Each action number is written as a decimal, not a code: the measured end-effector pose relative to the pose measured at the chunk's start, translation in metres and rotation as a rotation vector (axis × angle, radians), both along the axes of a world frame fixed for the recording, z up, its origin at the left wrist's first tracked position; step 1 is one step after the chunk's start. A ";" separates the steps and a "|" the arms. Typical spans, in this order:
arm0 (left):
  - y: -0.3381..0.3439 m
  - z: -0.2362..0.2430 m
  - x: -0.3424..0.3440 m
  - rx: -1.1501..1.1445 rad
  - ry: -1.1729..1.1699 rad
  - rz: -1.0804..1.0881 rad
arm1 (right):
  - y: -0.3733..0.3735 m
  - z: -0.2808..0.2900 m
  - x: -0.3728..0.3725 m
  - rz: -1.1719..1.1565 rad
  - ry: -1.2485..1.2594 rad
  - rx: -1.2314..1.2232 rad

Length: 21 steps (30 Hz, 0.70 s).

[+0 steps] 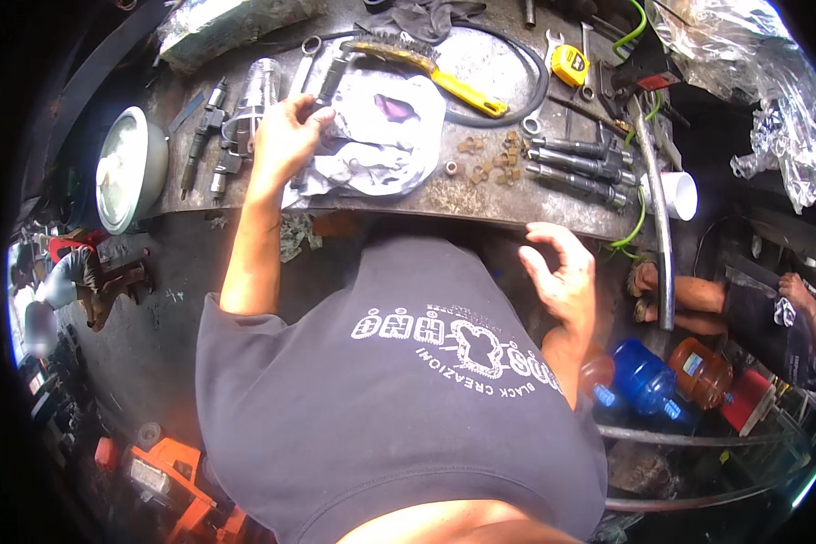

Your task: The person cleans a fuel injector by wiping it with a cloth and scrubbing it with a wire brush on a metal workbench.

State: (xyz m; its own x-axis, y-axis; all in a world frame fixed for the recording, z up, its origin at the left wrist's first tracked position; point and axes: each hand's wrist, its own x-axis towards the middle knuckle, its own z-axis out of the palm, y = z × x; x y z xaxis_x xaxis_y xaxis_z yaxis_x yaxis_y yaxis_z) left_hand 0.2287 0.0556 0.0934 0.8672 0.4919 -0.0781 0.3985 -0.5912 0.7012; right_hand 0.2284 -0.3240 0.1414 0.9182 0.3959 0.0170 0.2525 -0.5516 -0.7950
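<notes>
My left hand (290, 136) is closed, thumb and fingers pinching the lower end of a dark fuel injector (333, 80) that tilts up and away over the bench. Beneath and beside it lies a crumpled white rag (390, 168) with a dark purplish patch. My right hand (562, 272) hangs just off the bench's front edge, fingers curved and apart, holding nothing. Several more injectors (576, 168) lie side by side on the right of the bench, near small brass-coloured clips (494, 168). Left of my left hand are other injectors (205, 136) and a clear plastic bottle (260, 86).
The metal workbench (467, 198) also holds a yellow-handled wire brush (467, 93), a yellow tape measure (569, 65), spanners (308, 54) and a black hose (539, 95). A white basin (127, 172) stands left. A metal pipe (657, 218) slants on the right, where another person's legs (698, 295) show.
</notes>
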 end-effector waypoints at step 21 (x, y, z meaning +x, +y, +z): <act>-0.029 0.070 0.080 -1.807 -0.489 -0.326 | -0.097 0.096 0.022 -0.370 0.053 -0.650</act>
State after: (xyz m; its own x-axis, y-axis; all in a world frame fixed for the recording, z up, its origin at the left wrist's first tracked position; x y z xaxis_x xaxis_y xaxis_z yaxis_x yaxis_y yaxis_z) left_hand 0.3083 0.0269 0.1636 0.9987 -0.0505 0.0069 0.0409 0.8757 0.4812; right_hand 0.2503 -0.4213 0.2371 0.9863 -0.0240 -0.1631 -0.0705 -0.9558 -0.2855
